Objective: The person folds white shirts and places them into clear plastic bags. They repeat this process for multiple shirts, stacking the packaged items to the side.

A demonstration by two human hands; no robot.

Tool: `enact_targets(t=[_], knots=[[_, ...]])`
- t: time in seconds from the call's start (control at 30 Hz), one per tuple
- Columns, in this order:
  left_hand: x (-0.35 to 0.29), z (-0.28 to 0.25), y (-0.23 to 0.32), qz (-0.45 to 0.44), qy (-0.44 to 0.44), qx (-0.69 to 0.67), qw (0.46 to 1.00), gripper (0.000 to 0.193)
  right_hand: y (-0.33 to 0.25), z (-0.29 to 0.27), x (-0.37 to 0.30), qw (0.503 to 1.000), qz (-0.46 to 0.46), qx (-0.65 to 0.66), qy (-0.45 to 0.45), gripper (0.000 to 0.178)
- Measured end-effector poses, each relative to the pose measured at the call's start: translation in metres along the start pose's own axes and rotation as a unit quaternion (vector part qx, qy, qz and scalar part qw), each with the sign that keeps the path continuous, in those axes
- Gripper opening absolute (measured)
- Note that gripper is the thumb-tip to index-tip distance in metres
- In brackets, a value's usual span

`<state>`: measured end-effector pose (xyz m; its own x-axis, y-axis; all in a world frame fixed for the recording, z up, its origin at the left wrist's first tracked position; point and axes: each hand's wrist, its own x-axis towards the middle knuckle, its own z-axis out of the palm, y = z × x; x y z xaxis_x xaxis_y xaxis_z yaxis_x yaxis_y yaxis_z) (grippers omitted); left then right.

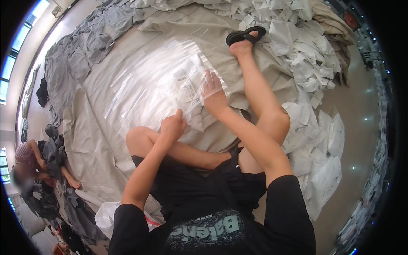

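On the ground cloth before me lies a white folded item with a printed label [183, 81], partly covered by clear film. My left hand [173, 126] is closed, pinching the near edge of a clear plastic bag [194, 101]. My right hand [214, 94] has its fingers stretched out, with the bag's film drawn across them. Whether these fingers are inside the bag or just beneath its film, I cannot tell. Under and beyond both hands spreads a layer of shiny clear plastic bags [140, 85].
A beige cloth [95, 140] covers the floor around my crossed legs. White packets [308, 51] pile up at the far right, with more bagged packets [316, 174] beside my right knee. Grey fabric [76, 59] lies far left. Another person [32, 157] handles dark cloth at the left.
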<state>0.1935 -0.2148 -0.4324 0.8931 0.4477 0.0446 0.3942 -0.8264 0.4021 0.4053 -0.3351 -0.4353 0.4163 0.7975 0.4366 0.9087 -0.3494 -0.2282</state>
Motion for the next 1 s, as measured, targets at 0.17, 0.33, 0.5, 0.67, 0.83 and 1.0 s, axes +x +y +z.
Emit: enact_targets(t=[0.17,0.33,0.5,0.67,0.83,1.0], knots=[[0.004,-0.005,0.012,0.003,0.049,-0.030,0.998,0.016,-0.032,-0.014,0.007,0.977,-0.057,-0.189,-0.085,0.063],[0.006,0.000,0.009,0.003,-0.079,0.045,0.996,0.012,-0.004,0.029,0.008,0.996,0.055,-0.034,-0.068,0.091],[0.012,0.039,-0.011,-0.013,-0.135,0.059,0.989,0.018,-0.004,0.063,0.008,0.978,0.133,0.004,-0.162,0.103],[0.004,0.044,-0.015,-0.056,-0.154,0.067,0.984,0.020,-0.028,0.039,-0.045,0.997,0.048,0.010,-0.064,0.079],[0.000,0.039,-0.023,-0.058,-0.140,0.068,0.986,0.018,-0.045,-0.062,-0.054,0.935,-0.019,0.024,-0.353,0.040],[0.001,0.050,-0.026,-0.047,-0.153,0.069,0.985,0.020,0.050,-0.031,-0.011,0.978,0.132,0.062,-0.148,0.021]])
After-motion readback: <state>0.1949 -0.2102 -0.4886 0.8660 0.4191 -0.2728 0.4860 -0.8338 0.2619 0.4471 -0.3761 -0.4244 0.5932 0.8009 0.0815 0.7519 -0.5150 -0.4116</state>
